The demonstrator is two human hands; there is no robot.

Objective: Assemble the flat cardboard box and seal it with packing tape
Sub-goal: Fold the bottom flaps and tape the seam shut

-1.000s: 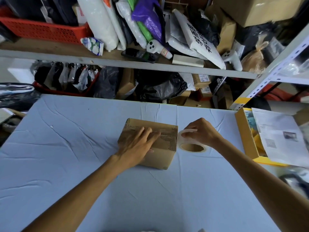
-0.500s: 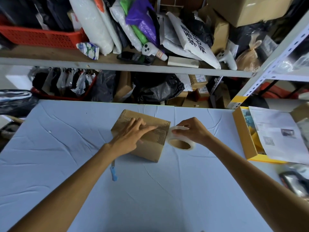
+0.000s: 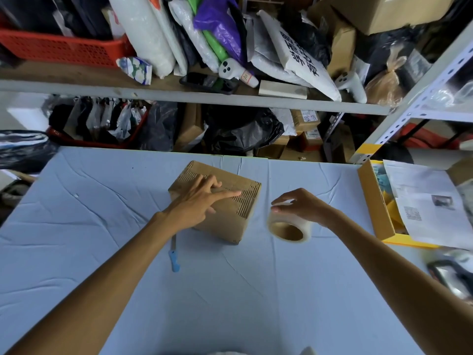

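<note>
While the box [image 3: 225, 201] sits closed near the middle of the bench [image 3: 76, 226], everything else lines up around it. Far left of the box, on the shelf above, is a red basket [image 3: 64, 48]. Just left of the box and a bit nearer the camera, a blue-handled cutter [image 3: 174, 254] lies on the bench cloth, its blade end tucked under the left forearm. The left hand [image 3: 197, 203] lies flat on top of the box, fingers [image 3: 225, 193] stretched out along the top seam toward the right edge; that grip isn't closed on anything, just pressing down. Can't tell if there's tape on the seam under the hand. Right of the box, not touching it, the tape roll [image 3: 288, 224] sits tilted at the bench, open core facing the camera. The right hand [image 3: 304, 204] is over the top of the roll with fingers curled loosely around its upper rim, so that grip has hold of the roll, though it's a bit blurred. Further right of the box, at the bench edge, is a yellow tray [image 3: 371, 201] with printed papers [image 3: 430, 203] lying in it.
</note>
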